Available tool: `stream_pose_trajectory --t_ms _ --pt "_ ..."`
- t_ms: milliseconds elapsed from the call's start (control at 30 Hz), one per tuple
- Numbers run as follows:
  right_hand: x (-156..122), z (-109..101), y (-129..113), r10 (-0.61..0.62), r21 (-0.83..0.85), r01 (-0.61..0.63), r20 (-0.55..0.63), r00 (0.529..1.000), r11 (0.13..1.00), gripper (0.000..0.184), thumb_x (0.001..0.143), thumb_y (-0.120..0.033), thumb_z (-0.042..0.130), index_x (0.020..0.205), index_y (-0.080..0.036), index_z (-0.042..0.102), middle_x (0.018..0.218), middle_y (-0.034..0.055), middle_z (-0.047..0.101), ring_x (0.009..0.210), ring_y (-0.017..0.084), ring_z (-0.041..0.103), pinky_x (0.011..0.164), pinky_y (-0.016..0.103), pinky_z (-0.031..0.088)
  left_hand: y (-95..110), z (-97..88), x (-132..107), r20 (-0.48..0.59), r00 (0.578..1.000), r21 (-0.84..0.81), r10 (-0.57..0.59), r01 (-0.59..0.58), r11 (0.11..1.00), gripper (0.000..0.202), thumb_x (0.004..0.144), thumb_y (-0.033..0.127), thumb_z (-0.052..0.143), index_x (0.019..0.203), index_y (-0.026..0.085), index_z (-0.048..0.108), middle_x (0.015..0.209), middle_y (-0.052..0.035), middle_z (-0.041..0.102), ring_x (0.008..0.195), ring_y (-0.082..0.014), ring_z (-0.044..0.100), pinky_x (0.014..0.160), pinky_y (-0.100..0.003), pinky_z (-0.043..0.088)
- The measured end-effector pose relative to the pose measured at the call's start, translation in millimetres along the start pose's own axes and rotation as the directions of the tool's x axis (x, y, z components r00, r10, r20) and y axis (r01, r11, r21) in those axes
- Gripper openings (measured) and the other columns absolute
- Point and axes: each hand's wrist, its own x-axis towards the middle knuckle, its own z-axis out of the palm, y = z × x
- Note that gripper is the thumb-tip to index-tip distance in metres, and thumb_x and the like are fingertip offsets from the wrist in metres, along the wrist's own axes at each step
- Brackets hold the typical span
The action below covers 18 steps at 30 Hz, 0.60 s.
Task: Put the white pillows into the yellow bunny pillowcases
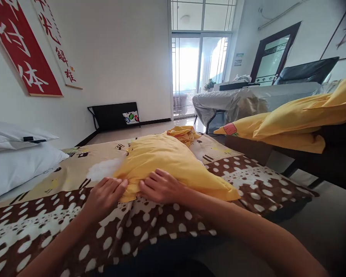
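Yellow pillow (173,157): on bed cover (46,211), view ctr; crumpled cloth (183,134) at its 1 o'clock.
L hand (105,192): pinching pillow edge, approx 8 o'clock.
R hand (160,186): grasping edge, approx 7 o'clock.
Risk: uneven pull — fabric may slip or bunch.
Hidden: R thumb, pillow underside; draped cloth (291,119) cut off, 3 o'clock.

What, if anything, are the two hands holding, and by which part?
The left hand and right hand grasp the yellow pillow by its near edge, the left hand close to its left corner.

Daylight brightens the glass doors (200,71) beside a white wall (123,54).
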Motion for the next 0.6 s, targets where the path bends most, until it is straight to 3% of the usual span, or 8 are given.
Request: stream_pose_trajectory --t_ms 100,233,333,400,500,567,600 --pt "-59 -30 1 0.106 -0.108 -0.094 0.120 0.987 0.990 0.026 0.092 -0.029 0.046 0.104 -0.013 0.062 0.091 0.0080 0.067 0.082 0.018 0.059 0.071 0.033 0.042 -4 -4.4 1 0.002 0.997 0.071 0.077 -0.076 0.995 0.025 0.083 0.002 0.046 0.104 0.008 0.057 0.082 -0.0097 0.066 0.075 -0.0202 0.061 0.075 -0.036 0.044" --pt "-137 -71 11 0.281 -0.295 -0.205 0.242 0.929 0.933 0.039 0.088 -0.012 0.041 0.125 -0.012 0.054 0.113 0.0141 0.065 0.105 0.024 0.058 0.087 0.040 0.041 -11 -14.2 -3 -0.023 0.998 0.103 0.059 -0.057 0.993 0.022 0.084 0.004 0.046 0.103 0.007 0.058 0.088 -0.0121 0.068 0.079 -0.0210 0.063 0.074 -0.037 0.043" --pt "-155 -87 32 0.256 -0.309 -0.179 0.232 0.938 0.934 0.041 0.086 -0.006 0.043 0.126 -0.011 0.053 0.108 0.0148 0.067 0.100 0.023 0.061 0.082 0.036 0.043 -22 -20.9 3 -0.063 0.997 0.129 0.039 -0.031 0.991 0.016 0.086 0.010 0.049 0.098 0.009 0.059 0.094 -0.0127 0.068 0.086 -0.0221 0.063 0.076 -0.037 0.043" --pt "-138 -88 58 0.239 -0.330 -0.177 0.156 0.959 0.927 0.034 0.086 -0.007 0.046 0.118 -0.013 0.058 0.100 0.0125 0.069 0.090 0.021 0.062 0.076 0.034 0.042 -40 -25.3 16 -0.109 0.994 0.213 -0.021 0.043 0.976 0.012 0.086 0.017 0.052 0.091 0.013 0.062 0.097 -0.0115 0.068 0.090 -0.0236 0.061 0.074 -0.037 0.043" --pt "-70 -83 119 0.295 -0.454 -0.216 0.112 0.949 0.865 0.023 0.088 -0.012 0.044 0.095 -0.016 0.065 0.078 0.0073 0.068 0.070 0.016 0.058 0.063 0.030 0.037 -86 -35.7 53 -0.101 0.973 0.375 -0.210 0.232 0.897 0.025 0.087 0.024 0.045 0.070 0.014 0.061 0.084 -0.0095 0.064 0.081 -0.0238 0.057 0.068 -0.035 0.039" --pt "-8 -84 165 0.397 -0.533 -0.222 0.239 0.886 0.816 0.028 0.089 -0.012 0.038 0.086 -0.015 0.065 0.071 0.0066 0.065 0.064 0.015 0.052 0.057 0.028 0.029 -125 -47.4 83 0.034 0.931 0.416 -0.363 0.317 0.852 0.033 0.085 0.018 0.034 0.063 0.011 0.057 0.074 -0.0083 0.057 0.083 -0.0231 0.055 0.074 -0.038 0.038" --pt "23 -86 185 0.449 -0.560 -0.229 0.293 0.844 0.796 0.027 0.087 -0.012 0.038 0.086 -0.014 0.064 0.071 0.0073 0.064 0.064 0.015 0.051 0.056 0.027 0.027 -144 -54.2 96 0.066 0.889 0.410 -0.453 0.390 0.825 0.033 0.084 0.018 0.032 0.063 0.008 0.056 0.071 -0.0074 0.053 0.087 -0.0234 0.055 0.079 -0.041 0.038"
